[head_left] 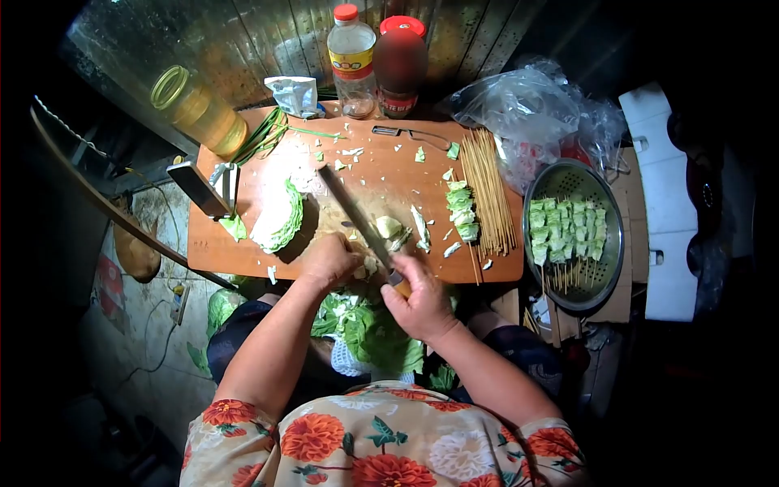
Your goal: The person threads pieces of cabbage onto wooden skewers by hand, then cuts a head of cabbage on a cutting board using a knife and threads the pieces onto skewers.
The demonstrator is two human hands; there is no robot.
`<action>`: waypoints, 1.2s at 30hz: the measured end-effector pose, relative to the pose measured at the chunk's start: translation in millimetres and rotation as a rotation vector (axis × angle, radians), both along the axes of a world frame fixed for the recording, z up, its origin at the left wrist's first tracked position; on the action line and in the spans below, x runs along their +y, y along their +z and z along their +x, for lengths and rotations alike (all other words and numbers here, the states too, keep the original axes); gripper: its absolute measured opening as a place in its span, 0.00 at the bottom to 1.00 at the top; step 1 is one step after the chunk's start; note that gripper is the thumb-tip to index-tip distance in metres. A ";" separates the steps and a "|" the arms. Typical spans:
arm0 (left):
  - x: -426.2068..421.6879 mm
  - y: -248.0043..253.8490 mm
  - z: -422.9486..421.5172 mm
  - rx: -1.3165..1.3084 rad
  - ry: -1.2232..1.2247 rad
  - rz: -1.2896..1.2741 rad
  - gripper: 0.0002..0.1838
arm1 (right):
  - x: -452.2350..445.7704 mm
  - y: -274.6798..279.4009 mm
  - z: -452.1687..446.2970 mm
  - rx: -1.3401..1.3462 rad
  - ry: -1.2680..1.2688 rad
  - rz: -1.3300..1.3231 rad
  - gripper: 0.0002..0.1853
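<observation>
My right hand grips the handle of a knife, its blade slanting up and left over the table. Close to the blade, my left hand rests at the table's near edge with its fingers curled in; what they hold, if anything, I cannot make out. A pale chunk of cabbage core lies just right of the blade, with small scraps around it. Left of the knife sits a cut piece of cabbage. Loose green cabbage leaves are below the table edge, between the person's legs.
On the wooden table, one cabbage skewer lies beside a bundle of bamboo sticks. A metal colander holds several filled skewers. Bottles, an oil jar, a propped phone and a plastic bag surround the work area.
</observation>
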State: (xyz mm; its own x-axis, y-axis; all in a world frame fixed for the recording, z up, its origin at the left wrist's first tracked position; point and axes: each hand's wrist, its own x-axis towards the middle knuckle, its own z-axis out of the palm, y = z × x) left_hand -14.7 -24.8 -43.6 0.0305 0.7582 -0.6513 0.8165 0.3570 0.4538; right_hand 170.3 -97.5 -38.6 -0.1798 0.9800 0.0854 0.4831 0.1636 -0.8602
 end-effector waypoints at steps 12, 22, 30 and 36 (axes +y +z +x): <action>9.8 -38.8 51.4 0.110 -0.084 0.625 0.25 | 23.9 -25.3 26.1 -0.434 -0.229 -0.087 0.26; 6.9 -62.5 53.3 -0.046 -0.153 0.914 0.21 | 25.3 -35.0 34.9 -0.492 -0.193 -0.154 0.26; 11.4 -10.0 50.5 -0.318 0.134 0.710 0.22 | 46.1 0.7 83.9 -0.597 -0.433 -0.213 0.14; 4.5 76.3 39.5 -1.032 0.579 0.269 0.32 | 55.8 -5.2 100.5 -0.719 -0.298 -0.508 0.13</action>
